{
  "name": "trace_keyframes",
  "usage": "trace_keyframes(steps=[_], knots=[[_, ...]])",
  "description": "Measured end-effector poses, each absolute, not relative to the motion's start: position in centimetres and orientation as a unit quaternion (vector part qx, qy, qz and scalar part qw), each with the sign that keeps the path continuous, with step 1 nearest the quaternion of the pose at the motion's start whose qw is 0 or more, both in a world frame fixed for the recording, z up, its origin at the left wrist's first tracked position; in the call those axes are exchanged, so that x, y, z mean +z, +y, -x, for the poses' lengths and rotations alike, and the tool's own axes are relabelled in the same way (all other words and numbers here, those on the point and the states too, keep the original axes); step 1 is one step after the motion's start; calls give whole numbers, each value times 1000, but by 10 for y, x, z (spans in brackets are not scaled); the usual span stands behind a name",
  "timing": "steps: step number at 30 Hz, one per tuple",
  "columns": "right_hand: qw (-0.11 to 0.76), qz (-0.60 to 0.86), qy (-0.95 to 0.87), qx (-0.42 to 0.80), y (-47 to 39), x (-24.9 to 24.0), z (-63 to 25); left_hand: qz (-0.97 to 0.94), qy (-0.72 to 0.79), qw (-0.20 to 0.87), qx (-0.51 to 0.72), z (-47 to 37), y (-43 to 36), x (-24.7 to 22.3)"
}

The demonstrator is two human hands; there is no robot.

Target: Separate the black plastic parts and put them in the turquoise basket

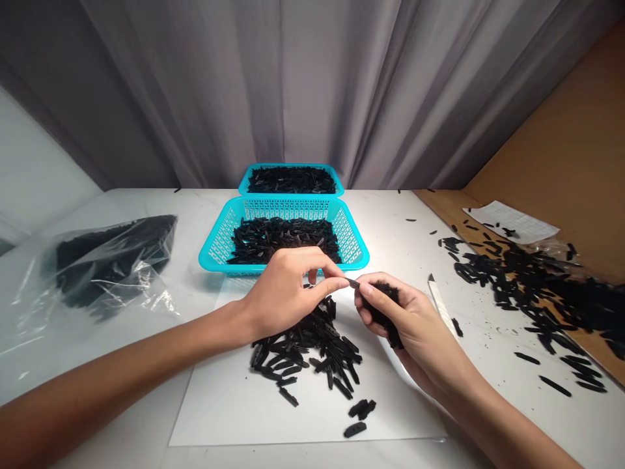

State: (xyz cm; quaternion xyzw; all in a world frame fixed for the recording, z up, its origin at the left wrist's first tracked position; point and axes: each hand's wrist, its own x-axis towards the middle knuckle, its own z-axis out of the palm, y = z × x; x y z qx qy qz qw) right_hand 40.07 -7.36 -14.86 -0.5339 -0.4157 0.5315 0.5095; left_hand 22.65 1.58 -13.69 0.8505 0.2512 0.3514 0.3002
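Note:
With thumb and forefinger, my left hand point(293, 290) pinches the end of a small flat black strip point(353, 283). The strip's other end meets the thumb of my right hand point(407, 312). Closed in that right hand is a dark, fuzzy-looking bunch of black pieces point(383, 306), partly hidden by the fingers. Under and in front of the left hand, a loose pile of black strips point(312, 345) lies on a white sheet point(234, 404). A few shorter black pieces point(355, 429) lie apart near the sheet's front edge.
Behind the hands stands a turquoise basket point(208, 257) holding black strips; a second turquoise basket point(243, 179) is behind it. A clear plastic bag point(122, 260) of black material lies left. At right are a craft knife point(442, 306), scattered black strips point(517, 280) and paper point(512, 220).

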Motion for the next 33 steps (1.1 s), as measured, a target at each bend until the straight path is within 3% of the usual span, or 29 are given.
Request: trace_keyframes(steps=[15, 24, 29, 33], knots=[[522, 481, -391, 586, -73, -149, -403, -841, 222, 343, 355, -226, 12, -134], [532, 483, -287, 633, -70, -153, -404, -799, 376, 162, 440, -219, 37, -130], [492, 474, -305, 663, -73, -153, -401, -880, 222, 246, 340, -224, 17, -133], [474, 471, -336, 664, -75, -149, -398, -895, 190, 250, 318, -227, 2, -137]])
